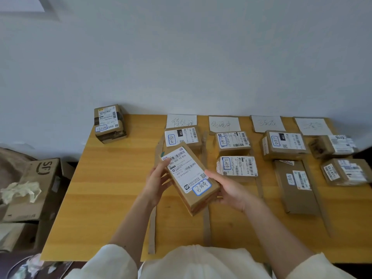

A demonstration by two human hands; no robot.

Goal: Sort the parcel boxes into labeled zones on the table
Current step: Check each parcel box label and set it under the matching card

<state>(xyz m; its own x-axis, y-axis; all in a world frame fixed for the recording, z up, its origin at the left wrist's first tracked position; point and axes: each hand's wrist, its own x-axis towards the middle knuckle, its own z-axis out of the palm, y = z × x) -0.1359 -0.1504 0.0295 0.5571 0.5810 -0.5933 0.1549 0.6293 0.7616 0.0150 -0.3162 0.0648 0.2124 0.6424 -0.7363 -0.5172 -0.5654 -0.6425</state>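
**Parcel in both hands, zones ahead**

My left hand (pixel 159 179) grips the parcel box (pixel 189 178) along its left edge; my right hand (pixel 227 190) cups its near right corner. It hangs above the tabletop (pixel 112 188), long axis slanting far-left to near-right, zone cards (pixel 224 123) beyond, rightward.

Single head-worn wide-angle view: looking forward and down from above the near edge of the wooden table (pixel 112 190), facing the pale wall (pixel 181 57) behind it. Both forearms are entering from the bottom, close to the lens. Edges are bowing visibly. The far row of paper zone labels (pixel 224 123) is sitting mid-frame.
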